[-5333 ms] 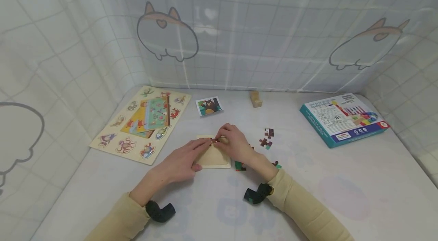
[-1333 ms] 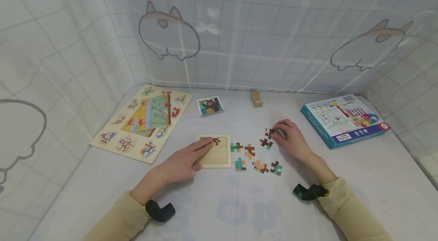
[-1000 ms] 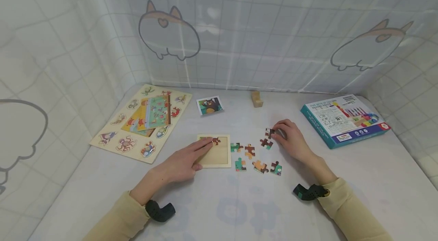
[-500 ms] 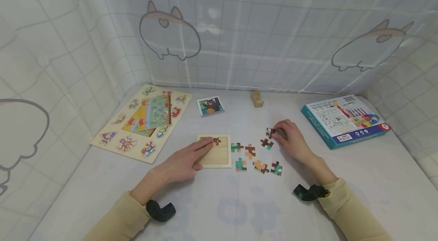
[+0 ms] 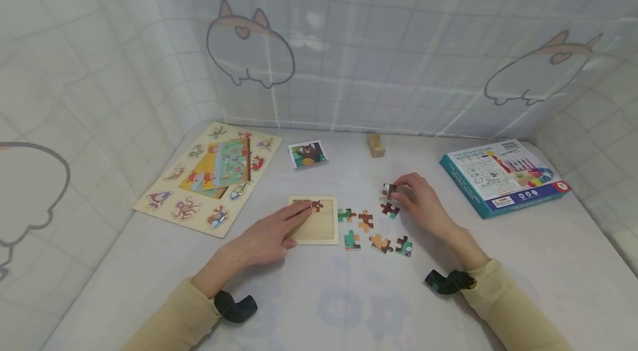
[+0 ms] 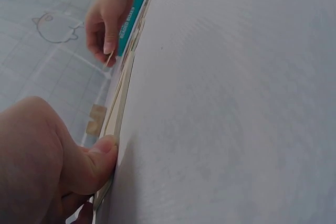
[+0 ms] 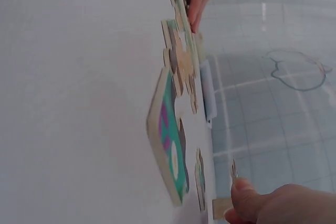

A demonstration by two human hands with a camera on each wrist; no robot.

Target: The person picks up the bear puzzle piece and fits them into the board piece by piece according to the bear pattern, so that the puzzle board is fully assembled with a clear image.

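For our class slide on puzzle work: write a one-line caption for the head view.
Left hand steadies the wooden puzzle tray while right hand pinches a brown puzzle piece.

Teal box (image 5: pixel 503 176), brown puzzle piece (image 5: pixel 389 191)

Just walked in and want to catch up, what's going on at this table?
A person is working on a small jigsaw. Their left hand rests flat on the wooden puzzle tray, fingertips by the one brown piece lying in it. Their right hand pinches a dark brown puzzle piece just off the table. Six loose pieces lie between tray and right hand. A bear picture card lies farther back.
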